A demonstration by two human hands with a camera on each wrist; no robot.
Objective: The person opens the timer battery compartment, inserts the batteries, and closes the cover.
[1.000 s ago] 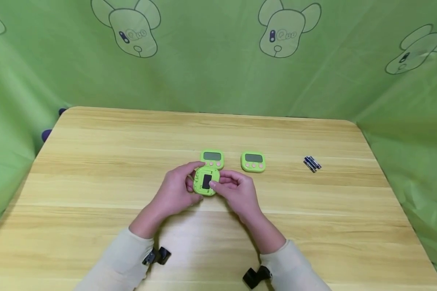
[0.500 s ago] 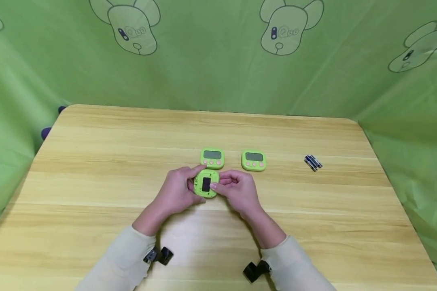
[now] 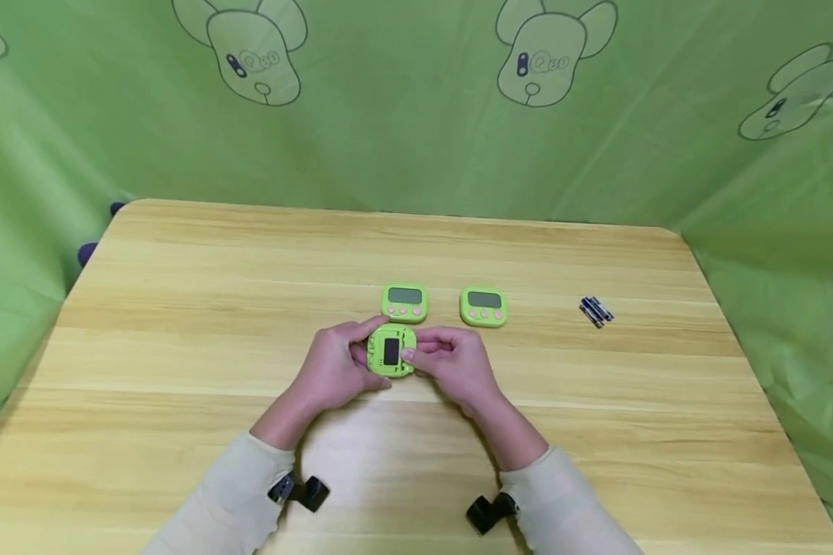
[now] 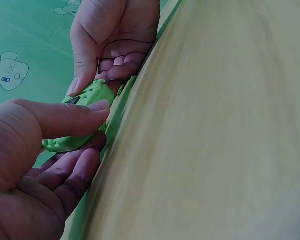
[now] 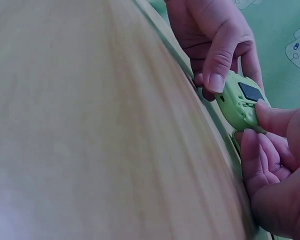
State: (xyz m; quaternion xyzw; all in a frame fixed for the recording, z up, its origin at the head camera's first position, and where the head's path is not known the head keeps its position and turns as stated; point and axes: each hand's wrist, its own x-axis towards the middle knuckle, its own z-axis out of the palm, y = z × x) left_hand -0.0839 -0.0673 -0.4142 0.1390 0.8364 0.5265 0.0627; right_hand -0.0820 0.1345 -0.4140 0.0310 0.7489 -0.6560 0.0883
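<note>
A lime-green digital timer [image 3: 392,351] is held above the table with its back up, showing a dark rectangular patch. My left hand [image 3: 333,366] grips its left side between thumb and fingers. On the opposite side my right hand [image 3: 461,370] pinches it, thumb on the back near the right edge and fingers beneath. The left wrist view shows the same timer [image 4: 72,142] between both hands, partly covered by the thumbs. In the right wrist view a small slot shows in the timer's [image 5: 235,105] side. Whether its battery compartment is covered, I cannot tell.
Just beyond the held timer lies a second green timer [image 3: 404,302], screen up with pink buttons. A third green timer [image 3: 483,307] lies to its right. Several dark-coloured batteries [image 3: 597,311] sit in a cluster further right on the wooden table [image 3: 250,254]. Green cloth [image 3: 403,139] surrounds the table.
The held timer has shifted slightly toward me, so it no longer overlaps the timer behind it. Both hands keep their hold, and the right thumb has moved a little on its back.
</note>
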